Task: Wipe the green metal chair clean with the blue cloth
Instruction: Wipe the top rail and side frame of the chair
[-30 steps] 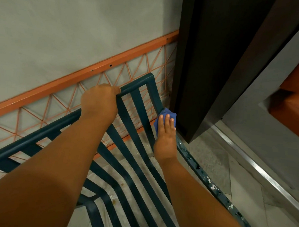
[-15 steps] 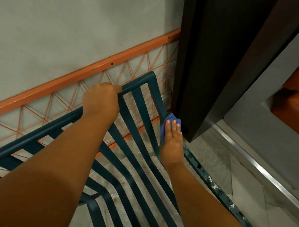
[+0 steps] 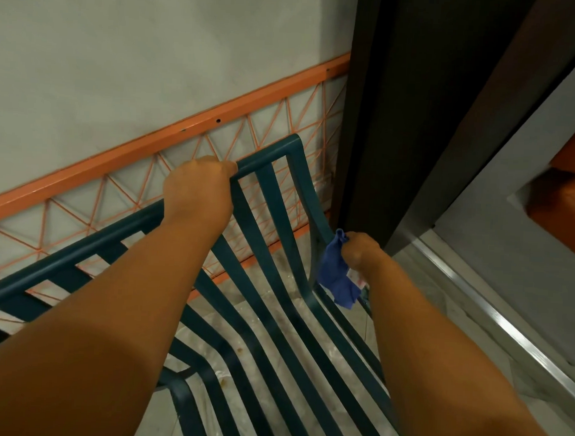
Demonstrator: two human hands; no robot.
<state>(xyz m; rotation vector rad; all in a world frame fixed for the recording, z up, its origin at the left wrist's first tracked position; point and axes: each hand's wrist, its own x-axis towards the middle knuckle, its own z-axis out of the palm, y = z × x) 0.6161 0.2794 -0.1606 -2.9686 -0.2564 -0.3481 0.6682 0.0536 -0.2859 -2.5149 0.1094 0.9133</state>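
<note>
The green metal chair (image 3: pixel 276 283) has long curved slats and fills the lower middle of the view. My left hand (image 3: pixel 198 191) grips the top rail of its backrest. My right hand (image 3: pixel 360 250) is closed around the bunched blue cloth (image 3: pixel 338 279) at the chair's right side bar, where backrest meets seat. Part of the cloth hangs loose below my fist.
An orange metal rail with thin orange lattice (image 3: pixel 184 137) runs along the grey wall just behind the chair. A dark door frame (image 3: pixel 399 123) stands close to the chair's right edge, with a metal threshold strip (image 3: pixel 505 329) on the tiled floor.
My right hand went from lying flat on the cloth to a fist bunching it, and drew slightly down and right along the side bar. The left hand kept its grip on the top rail.
</note>
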